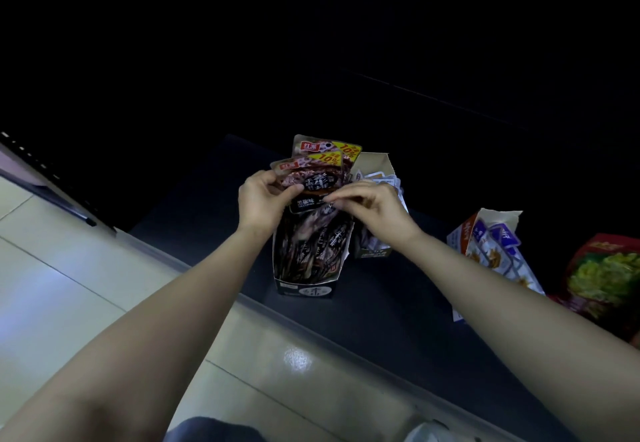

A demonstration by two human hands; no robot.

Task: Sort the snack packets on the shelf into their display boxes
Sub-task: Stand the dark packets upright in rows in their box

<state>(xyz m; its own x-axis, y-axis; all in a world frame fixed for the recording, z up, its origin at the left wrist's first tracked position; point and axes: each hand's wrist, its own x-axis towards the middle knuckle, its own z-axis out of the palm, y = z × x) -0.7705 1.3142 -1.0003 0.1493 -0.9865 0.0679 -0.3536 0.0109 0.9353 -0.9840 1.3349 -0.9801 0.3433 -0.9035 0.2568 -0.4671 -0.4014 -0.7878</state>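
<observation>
Head view: my left grip point(266, 201) clutches black-pepper packets point(317, 171), right grip point(369, 202) pinches their edge; I should square them, then slide them upright into the display box point(304, 290).

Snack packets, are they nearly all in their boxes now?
Partly. The black box already looks full of dark packets. The left hand and right hand hold spare packets over it, not yet in. Left: the purple packets slumping out of their torn box probably need tidying.
</observation>
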